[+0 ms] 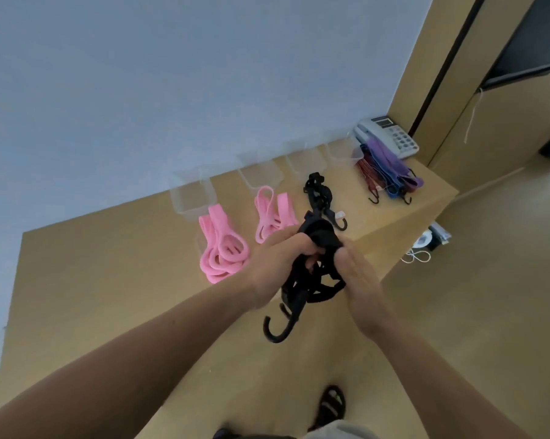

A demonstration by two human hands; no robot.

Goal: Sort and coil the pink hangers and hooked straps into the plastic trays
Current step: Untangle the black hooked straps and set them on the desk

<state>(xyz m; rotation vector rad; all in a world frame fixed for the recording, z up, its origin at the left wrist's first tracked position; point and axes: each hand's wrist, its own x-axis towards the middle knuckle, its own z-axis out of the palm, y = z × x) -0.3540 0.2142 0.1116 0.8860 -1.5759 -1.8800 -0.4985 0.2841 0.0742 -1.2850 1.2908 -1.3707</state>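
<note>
I hold the black hooked strap [315, 264] bunched between both hands above the front edge of the wooden counter [109, 280], raised off the surface so that the loose loops hang free and I can gather them into a coil. My left hand [273, 264] wraps its fingers around the upper wad of the strap, curled shut on it. My right hand [359, 280] presses its palm and thumb against the other side of the bundle; its fingers seem to lie together along the strap, though the tips sit behind the black mass and I cannot tell exactly how they grip. One hook [278, 327] dangles below my hands, its curve pointing down, which I judge is the free end left to tuck in.

Measured from that bundle, a second black strap [319, 198] lies on the counter just beyond it, the paler pink hangers [273, 213] beyond and to the left, the brighter pink hangers [221, 248] farther left. The clear plastic trays [193, 194] stand beyond the pink piles against the wall; they are so transparent and blurred that I cannot count them surely or see what they contain. Far beyond and right lie the coloured straps [387, 175] beside a telephone [387, 134]. How many turns my strap already has is hidden inside the tangle.
</note>
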